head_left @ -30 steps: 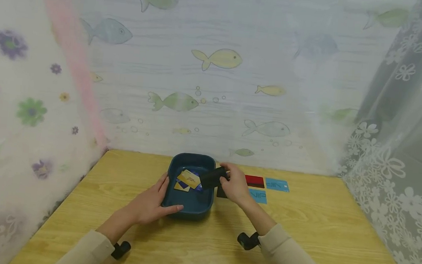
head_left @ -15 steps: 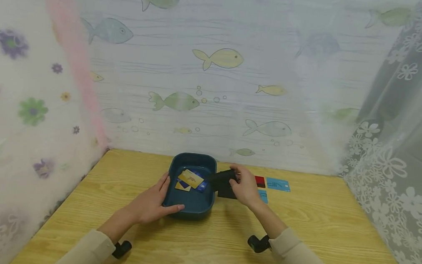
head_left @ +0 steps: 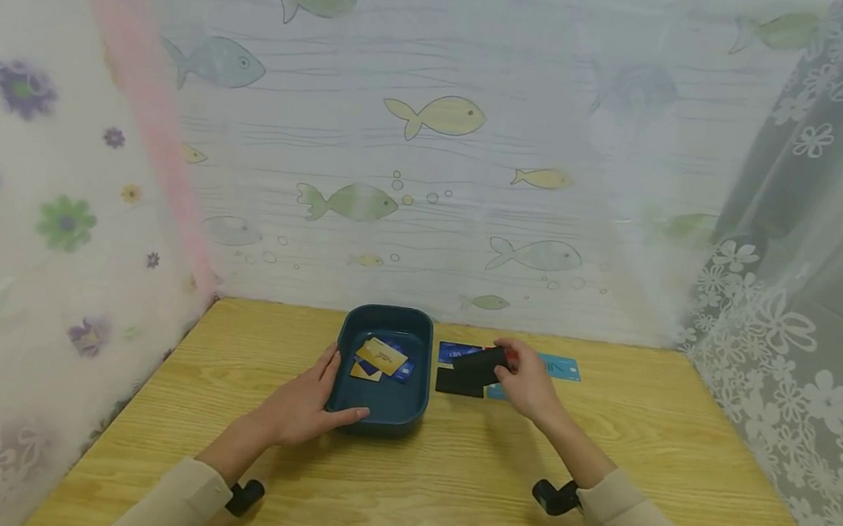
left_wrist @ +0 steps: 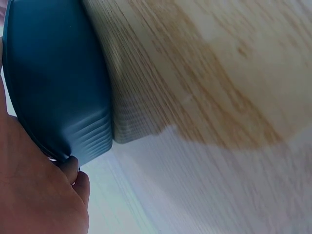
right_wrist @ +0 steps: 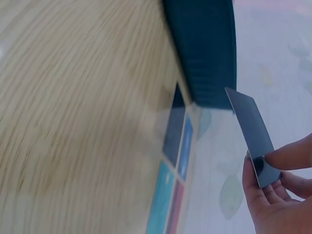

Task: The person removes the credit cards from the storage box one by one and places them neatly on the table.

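My left hand (head_left: 300, 403) holds a dark blue plastic bin (head_left: 379, 405) at its near left corner, fingers along the outer wall and thumb across the near rim. In the bin lie a gold card (head_left: 386, 356) and several other cards, partly overlapping. My right hand (head_left: 532, 380) pinches a black card (head_left: 483, 367) by one end, thumb on one face and fingers behind. It is tilted above the cards on the table, right of the bin. In the right wrist view the pinched card (right_wrist: 251, 129) stands clear of the cards below.
Cards lie in two rows right of the bin: a blue card (head_left: 453, 352), another black card (head_left: 459, 382) and light blue cards (head_left: 563, 367); a red one is mostly covered by my hand. They rest on a wood-grain table (head_left: 371, 492). A fish-patterned curtain (head_left: 429, 172) hangs behind.
My right hand has moved right with the black card, from over the bin's right rim to above the table cards. The blue card there has come into sight. The left hand stays put.
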### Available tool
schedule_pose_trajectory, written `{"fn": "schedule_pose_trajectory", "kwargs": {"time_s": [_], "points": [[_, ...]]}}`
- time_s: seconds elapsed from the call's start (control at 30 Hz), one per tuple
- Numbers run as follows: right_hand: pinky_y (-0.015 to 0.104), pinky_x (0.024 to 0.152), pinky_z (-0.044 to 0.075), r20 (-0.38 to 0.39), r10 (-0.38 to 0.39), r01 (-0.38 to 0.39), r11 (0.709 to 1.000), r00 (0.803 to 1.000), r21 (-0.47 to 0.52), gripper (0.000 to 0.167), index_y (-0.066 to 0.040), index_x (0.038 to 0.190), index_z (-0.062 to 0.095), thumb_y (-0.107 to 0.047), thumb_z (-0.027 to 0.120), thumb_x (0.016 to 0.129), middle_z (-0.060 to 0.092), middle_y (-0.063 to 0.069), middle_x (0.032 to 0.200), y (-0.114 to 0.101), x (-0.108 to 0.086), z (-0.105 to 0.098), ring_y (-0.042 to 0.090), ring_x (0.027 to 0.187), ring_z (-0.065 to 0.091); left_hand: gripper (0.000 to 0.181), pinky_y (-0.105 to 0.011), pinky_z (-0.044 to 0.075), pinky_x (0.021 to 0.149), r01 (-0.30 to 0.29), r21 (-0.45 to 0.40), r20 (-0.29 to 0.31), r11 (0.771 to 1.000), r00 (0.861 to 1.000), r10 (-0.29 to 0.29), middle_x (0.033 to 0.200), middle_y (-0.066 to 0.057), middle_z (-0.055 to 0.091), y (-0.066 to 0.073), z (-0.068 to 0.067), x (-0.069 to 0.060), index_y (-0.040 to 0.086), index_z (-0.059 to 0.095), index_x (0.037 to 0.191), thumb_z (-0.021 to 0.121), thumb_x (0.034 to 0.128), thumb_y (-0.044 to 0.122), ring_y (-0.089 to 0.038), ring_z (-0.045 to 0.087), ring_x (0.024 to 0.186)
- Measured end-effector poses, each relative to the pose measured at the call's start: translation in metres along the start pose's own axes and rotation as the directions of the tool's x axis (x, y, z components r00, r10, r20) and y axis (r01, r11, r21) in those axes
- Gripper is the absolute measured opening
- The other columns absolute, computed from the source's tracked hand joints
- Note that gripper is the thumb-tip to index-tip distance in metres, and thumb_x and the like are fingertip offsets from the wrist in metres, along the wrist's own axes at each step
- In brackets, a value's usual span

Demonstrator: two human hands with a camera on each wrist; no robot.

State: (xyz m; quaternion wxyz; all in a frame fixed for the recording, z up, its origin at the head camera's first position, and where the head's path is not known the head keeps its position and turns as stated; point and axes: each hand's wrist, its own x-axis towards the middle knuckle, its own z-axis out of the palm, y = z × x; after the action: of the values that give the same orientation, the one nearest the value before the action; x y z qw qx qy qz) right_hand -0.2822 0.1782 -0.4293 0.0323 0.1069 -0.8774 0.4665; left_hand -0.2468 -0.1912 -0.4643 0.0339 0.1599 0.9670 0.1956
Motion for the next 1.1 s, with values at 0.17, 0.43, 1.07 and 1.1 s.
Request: {"fn": "schedule_pose_trajectory", "kwargs": {"time_s": [0.17, 0.43, 1.07, 1.1], "points": [[0.033, 0.068, 0.051, -0.007, 0.026, -0.026, 1.0, 1.0, 0.015, 0.045, 0.003, 0.145, 0.051, 0.004, 0.056, 0.1, 0.053, 0.03, 0.14, 0.015, -0.004, -0.012, 0.044, 0.114, 0.063, 0.122, -0.057, 0.033, 0.117, -0.004, -0.003, -0.001, 1.0, 1.0, 0.004, 0.172, -0.014, -0.001, 0.0, 0.0, -0.001, 0.001, 0.007, 0.163, 0.047, 0.086, 0.087, -0.04, 0.024, 0.153], [0.032, 0.07, 0.054, -0.036, 0.044, -0.045, 0.999, 0.998, -0.006, 0.045, 0.006, 0.144, 0.051, 0.006, 0.056, 0.099, 0.054, 0.03, 0.128, 0.034, -0.009, -0.034, 0.045, 0.112, 0.063, 0.121, -0.058, 0.033, 0.117, -0.004, -0.007, -0.005, 1.0, 1.0, 0.004, 0.172, -0.014, -0.002, 0.001, 0.0, -0.003, 0.0, 0.007, 0.163, 0.047, 0.0872, 0.085, -0.041, 0.023, 0.153], [0.047, 0.086, 0.058, -0.044, 0.161, -0.163, 0.985, 0.986, -0.049, 0.049, 0.01, 0.148, 0.043, 0.003, 0.053, 0.101, 0.045, 0.037, 0.139, 0.071, -0.019, -0.065, 0.057, 0.126, 0.05, 0.122, -0.056, 0.034, 0.117, -0.002, -0.002, -0.007, 1.0, 1.0, 0.002, 0.172, -0.014, 0.0, -0.003, 0.003, 0.001, 0.001, 0.006, 0.164, 0.047, 0.0864, 0.086, -0.039, 0.022, 0.153], [0.046, 0.085, 0.058, -0.047, 0.162, -0.165, 0.985, 0.986, -0.051, 0.049, 0.01, 0.148, 0.043, 0.003, 0.053, 0.101, 0.045, 0.037, 0.139, 0.072, -0.019, -0.066, 0.056, 0.125, 0.051, 0.123, -0.056, 0.034, 0.117, -0.003, -0.001, -0.008, 1.0, 1.0, 0.003, 0.172, -0.014, 0.0, -0.003, 0.003, 0.001, 0.001, 0.006, 0.164, 0.046, 0.0859, 0.087, -0.039, 0.023, 0.153]]}}
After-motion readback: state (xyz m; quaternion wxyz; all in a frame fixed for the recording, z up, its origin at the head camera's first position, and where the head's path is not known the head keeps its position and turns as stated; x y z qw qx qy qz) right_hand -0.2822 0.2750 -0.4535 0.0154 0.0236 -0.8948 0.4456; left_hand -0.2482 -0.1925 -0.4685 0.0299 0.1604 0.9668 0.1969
